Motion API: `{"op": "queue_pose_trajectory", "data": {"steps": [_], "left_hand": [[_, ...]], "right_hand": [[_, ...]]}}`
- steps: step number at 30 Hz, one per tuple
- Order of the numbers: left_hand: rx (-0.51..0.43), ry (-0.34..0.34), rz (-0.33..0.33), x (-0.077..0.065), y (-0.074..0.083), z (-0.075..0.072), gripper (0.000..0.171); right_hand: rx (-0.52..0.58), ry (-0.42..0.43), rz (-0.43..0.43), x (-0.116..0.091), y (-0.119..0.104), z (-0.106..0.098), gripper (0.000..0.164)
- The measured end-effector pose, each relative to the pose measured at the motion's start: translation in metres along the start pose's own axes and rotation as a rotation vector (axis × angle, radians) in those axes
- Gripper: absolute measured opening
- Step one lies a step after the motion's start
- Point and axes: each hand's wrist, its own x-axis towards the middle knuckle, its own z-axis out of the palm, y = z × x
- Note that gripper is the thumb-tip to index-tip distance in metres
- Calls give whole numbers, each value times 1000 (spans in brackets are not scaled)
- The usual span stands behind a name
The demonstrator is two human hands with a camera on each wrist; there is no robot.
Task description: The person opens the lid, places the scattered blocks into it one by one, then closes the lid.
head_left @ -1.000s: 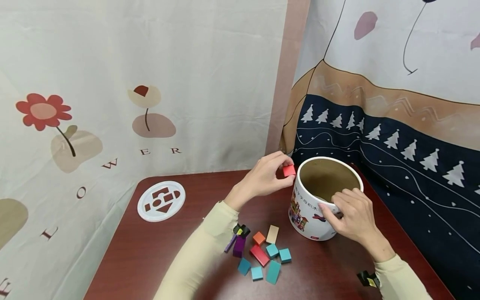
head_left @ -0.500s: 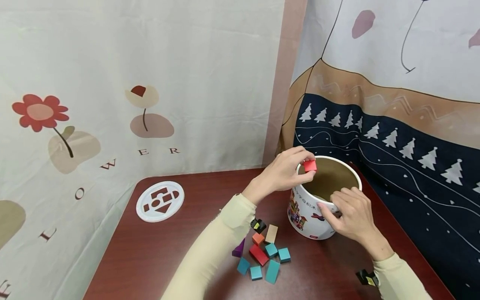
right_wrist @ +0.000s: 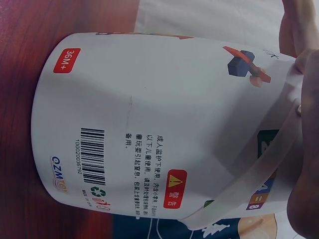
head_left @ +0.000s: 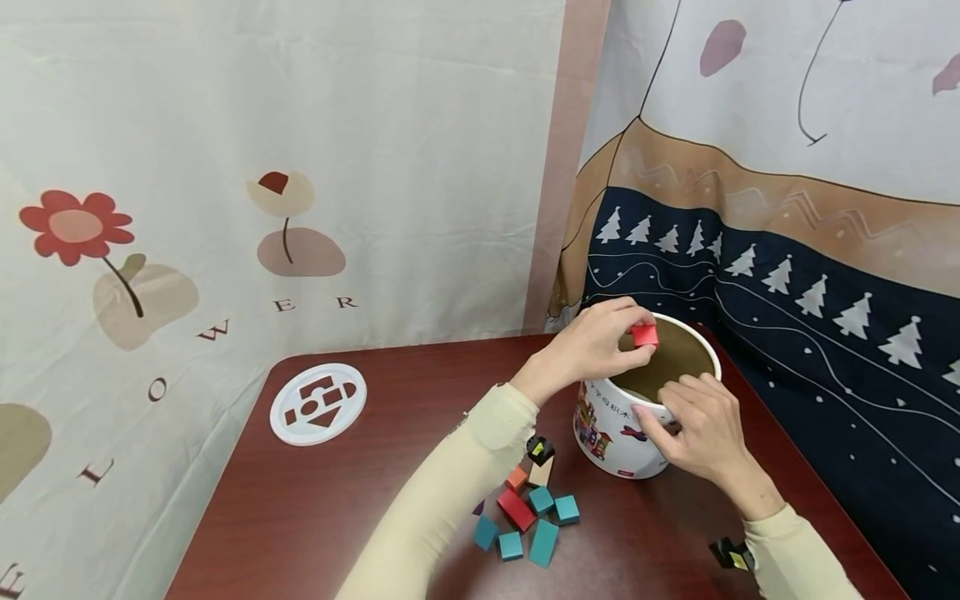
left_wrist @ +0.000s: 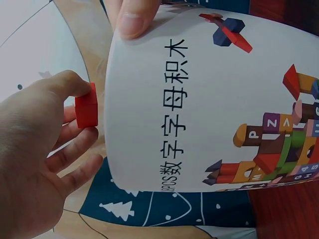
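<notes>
Between thumb and fingertips my left hand (head_left: 600,340) pinches a small red block (head_left: 645,336). It holds the block over the open mouth of a white printed bucket (head_left: 626,433). In the left wrist view the red block (left_wrist: 86,107) shows close to the bucket's rim. My right hand (head_left: 701,425) grips the near right rim of the bucket, thumb on the outside and fingers over the edge. The right wrist view shows the bucket's side with a barcode, a warning label and a pale handle strap (right_wrist: 249,181). The bucket's bottom is hidden.
Several loose blocks lie on the dark red table (head_left: 360,517), among them a red block (head_left: 516,508), an orange block (head_left: 517,477) and a teal block (head_left: 543,543). A white round plate with cut-out shapes (head_left: 352,423) lies at the left. Printed curtains (head_left: 420,167) hang behind the table.
My left hand has moved right with the red block, from beside the bucket's left rim to over its mouth. The right hand has stayed on the rim.
</notes>
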Motion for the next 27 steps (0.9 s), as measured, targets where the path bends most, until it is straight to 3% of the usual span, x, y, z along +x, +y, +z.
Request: {"op": "queue_pose_trajectory", "data": {"steps": [9, 15, 27], "left_hand": [[-1, -43, -35, 2, -1, 7, 34], [-29, -72, -57, 0, -1, 8, 47], [36, -107, -60, -6, -4, 10, 66]], "right_hand": [[-1, 3, 1, 0, 0, 0, 49], [-7, -3, 1, -1, 0, 0, 49], [-15, 12, -5, 1, -2, 0, 49]]}}
